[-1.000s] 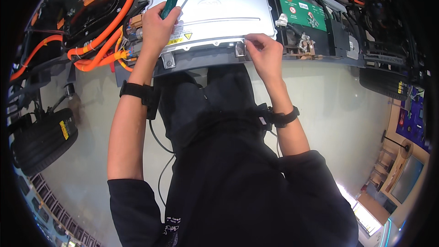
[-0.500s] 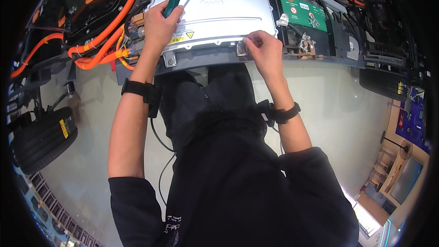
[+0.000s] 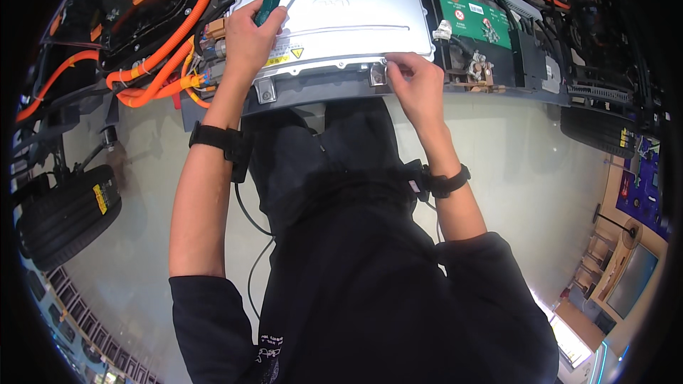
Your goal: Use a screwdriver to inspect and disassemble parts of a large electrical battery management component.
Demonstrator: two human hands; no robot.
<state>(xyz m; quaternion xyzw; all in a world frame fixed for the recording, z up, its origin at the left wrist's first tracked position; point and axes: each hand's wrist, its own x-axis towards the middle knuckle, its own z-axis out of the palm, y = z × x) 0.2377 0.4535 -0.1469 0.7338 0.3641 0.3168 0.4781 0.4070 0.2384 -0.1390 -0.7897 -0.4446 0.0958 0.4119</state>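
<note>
My left hand (image 3: 252, 37) is closed around the green handle of a screwdriver (image 3: 269, 4), its metal shaft pointing away from me. Under that hand lies the left part of a silver metal housing (image 3: 348, 18) with raised ribs and a yellow warning label. My right hand (image 3: 418, 85) is at the housing's near right edge, thumb and fingers pinched together beside a small metal bracket (image 3: 378, 75). Whatever sits between those fingertips is too small to make out. A second bracket (image 3: 265, 90) is fixed on the near edge, close to my left wrist.
Thick orange cables (image 3: 153, 57) run along the left of the housing. To its right stands a battery with a green top (image 3: 475, 20) and exposed terminals. Tyres (image 3: 70, 217) show at the left and right. A monitor (image 3: 634, 279) and a fan are at the far right.
My right hand has shifted slightly right and down, so more of the bracket beside it shows. My left hand keeps its grip on the screwdriver, almost unmoved.
</note>
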